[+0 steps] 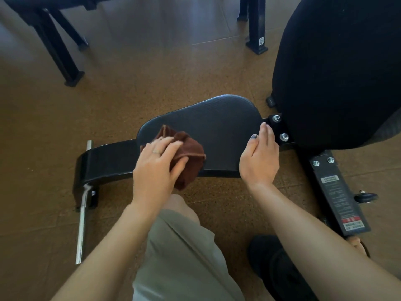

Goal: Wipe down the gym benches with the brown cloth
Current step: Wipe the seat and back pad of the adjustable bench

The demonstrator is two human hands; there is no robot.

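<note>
A low black padded bench seat [214, 129] lies across the middle of the view on a black metal frame. The bunched brown cloth [186, 146] sits on the seat's left end. My left hand [158, 164] lies on top of the cloth, fingers spread over it and thumb curled against its right side. My right hand [259, 155] rests on the seat's right edge with fingers straight, near two bolts. The tall black back pad [338, 68] rises at the right.
A chrome bar [83, 205] sticks out at the frame's left foot. A labelled frame rail [338, 198] runs toward me at right, with a knob [366, 197] beside it. Black equipment legs [58, 46] stand on the brown cork floor behind. My knee and a dark shoe are below.
</note>
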